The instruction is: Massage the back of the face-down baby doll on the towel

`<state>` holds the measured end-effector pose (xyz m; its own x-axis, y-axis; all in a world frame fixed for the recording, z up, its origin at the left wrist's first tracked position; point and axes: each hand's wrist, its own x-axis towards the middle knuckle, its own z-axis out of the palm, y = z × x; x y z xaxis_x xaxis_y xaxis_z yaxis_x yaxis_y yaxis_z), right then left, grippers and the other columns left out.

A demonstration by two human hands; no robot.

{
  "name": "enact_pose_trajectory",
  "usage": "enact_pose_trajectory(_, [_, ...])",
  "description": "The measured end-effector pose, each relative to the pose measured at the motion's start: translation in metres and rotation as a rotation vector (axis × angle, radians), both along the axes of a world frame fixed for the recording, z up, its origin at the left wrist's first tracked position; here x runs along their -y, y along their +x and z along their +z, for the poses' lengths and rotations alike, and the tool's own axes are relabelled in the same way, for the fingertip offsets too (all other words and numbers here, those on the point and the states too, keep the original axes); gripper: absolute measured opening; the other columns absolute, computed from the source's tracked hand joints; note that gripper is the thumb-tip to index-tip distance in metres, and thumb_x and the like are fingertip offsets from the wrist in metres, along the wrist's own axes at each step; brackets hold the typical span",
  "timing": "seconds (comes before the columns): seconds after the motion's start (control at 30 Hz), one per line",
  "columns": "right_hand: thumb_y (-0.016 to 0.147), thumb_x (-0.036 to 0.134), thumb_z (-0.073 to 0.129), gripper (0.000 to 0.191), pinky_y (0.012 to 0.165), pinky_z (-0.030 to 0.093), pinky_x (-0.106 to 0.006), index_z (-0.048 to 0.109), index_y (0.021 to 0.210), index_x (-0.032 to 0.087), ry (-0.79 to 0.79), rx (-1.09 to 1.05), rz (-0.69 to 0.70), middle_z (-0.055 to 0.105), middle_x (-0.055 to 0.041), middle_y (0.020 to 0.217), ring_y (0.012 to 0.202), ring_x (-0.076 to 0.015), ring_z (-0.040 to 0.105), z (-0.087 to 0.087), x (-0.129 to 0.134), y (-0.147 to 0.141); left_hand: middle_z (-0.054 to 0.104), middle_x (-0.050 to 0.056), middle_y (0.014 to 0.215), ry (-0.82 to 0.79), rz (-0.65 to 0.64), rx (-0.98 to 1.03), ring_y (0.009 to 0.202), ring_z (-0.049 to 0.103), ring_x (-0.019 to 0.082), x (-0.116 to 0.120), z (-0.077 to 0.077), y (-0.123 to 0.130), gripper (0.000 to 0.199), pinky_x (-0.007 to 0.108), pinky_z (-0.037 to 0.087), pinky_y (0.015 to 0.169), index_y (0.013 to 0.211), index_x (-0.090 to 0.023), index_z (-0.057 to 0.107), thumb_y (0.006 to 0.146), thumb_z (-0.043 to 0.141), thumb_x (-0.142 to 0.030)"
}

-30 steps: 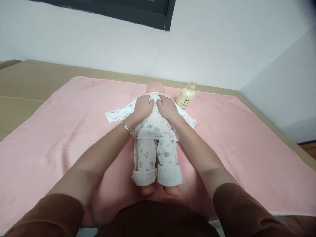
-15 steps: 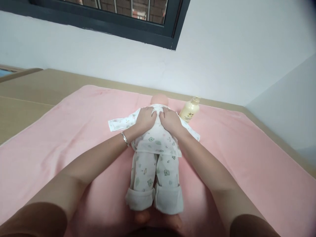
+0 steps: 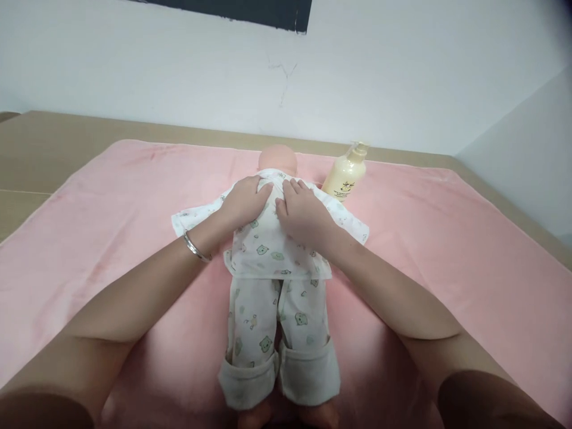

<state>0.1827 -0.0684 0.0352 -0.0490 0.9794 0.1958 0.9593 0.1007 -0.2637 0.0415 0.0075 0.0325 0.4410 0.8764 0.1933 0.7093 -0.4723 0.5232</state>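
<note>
Resting left hand (image 3: 245, 201) and right hand (image 3: 307, 213) open on the already dressed doll (image 3: 279, 256), centre frame, we can't tell what's left.

One left hand (image 3: 243, 204), one right hand (image 3: 307, 210): two in all. One bracelet (image 3: 195, 245). One doll (image 3: 277, 158), two feet (image 3: 319, 412). One printed top (image 3: 277, 253), two white sleeves (image 3: 196, 218). One pair of trousers (image 3: 301, 310), two turned-up cuffs (image 3: 309, 370). One pump bottle (image 3: 345, 177). One pink blanket (image 3: 402, 256). Two dark sleeves (image 3: 487, 398), person's own.
</note>
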Motion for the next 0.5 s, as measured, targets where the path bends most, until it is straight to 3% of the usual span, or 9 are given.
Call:
enact_pose_trajectory(0.1, [0.103, 0.029, 0.027, 0.059, 0.122, 0.031, -0.058, 0.039, 0.152, -0.002, 0.006, -0.049, 0.001, 0.042, -0.0249, 0.159, 0.153, -0.0386, 0.032, 0.002, -0.001, 0.0, 0.069, 0.016, 0.108, 0.097, 0.014, -0.039, 0.107, 0.064, 0.03, 0.005, -0.005, 0.001, 0.038, 0.048, 0.051, 0.103, 0.104, -0.012, 0.064, 0.099, 0.032, -0.033])
enact_pose_trajectory(0.27, [0.102, 0.031, 0.026, 0.052, 0.119, 0.035, -0.056, 0.054, 0.135, 0.003, -0.041, -0.093, -0.023, 0.053, -0.0242, 0.149, 0.143, -0.0363, 0.046, 0.005, -0.024, 0.017, 0.062, 0.024, 0.128, 0.38, -0.089, -0.083, 0.132, 0.052, 0.035, 0.037, -0.013, 0.011, 0.041, 0.056, 0.036, 0.12, 0.122, -0.003, 0.058, 0.096, 0.031, -0.02])
enact_pose_trajectory(0.37, [0.103, 0.03, 0.025, 0.053, 0.119, 0.034, -0.059, 0.051, 0.139, 0.002, -0.008, -0.045, -0.055, 0.053, -0.0246, 0.149, 0.143, -0.0372, 0.045, 0.004, -0.017, 0.012, 0.064, 0.022, 0.126, 0.308, -0.115, -0.086, 0.128, 0.055, 0.034, 0.033, -0.006, 0.009, 0.038, 0.054, 0.04, 0.116, 0.118, -0.005, 0.06, 0.094, 0.033, -0.018])
enact_pose_trajectory(0.5, [0.103, 0.029, 0.03, 0.06, 0.117, 0.035, -0.062, 0.037, 0.154, -0.002, 0.029, 0.117, -0.011, 0.04, -0.03, 0.158, 0.149, -0.0446, 0.036, 0.005, 0.008, -0.007, 0.071, 0.011, 0.102, 0.051, -0.079, 0.024, 0.093, 0.065, 0.025, 0.007, 0.006, 0.0, 0.028, 0.04, 0.054, 0.091, 0.099, -0.015, 0.063, 0.094, 0.038, -0.025])
